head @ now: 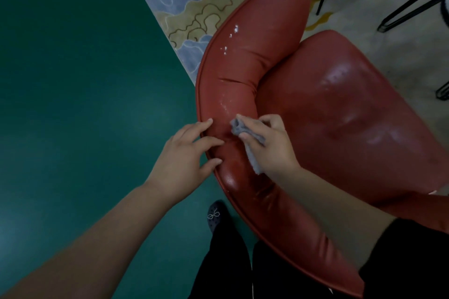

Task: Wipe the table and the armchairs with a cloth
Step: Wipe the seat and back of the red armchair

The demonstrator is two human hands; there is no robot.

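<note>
One cloth [245, 138] trails toward viewer, right hand [267, 145] gripping.

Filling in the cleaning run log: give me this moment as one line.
stage: wiping armchair backrest | right hand: holds cloth on it | left hand: open, steadying edge | wet streaks ahead

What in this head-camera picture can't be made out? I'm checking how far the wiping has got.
- Table: not in view.
- Red armchair: right side and legs cut off by the frame edge.
- Grey cloth: mostly hidden under the right hand.
- Armrest under the left hand: covered.
- Black metal legs: their furniture is cut off.
</note>
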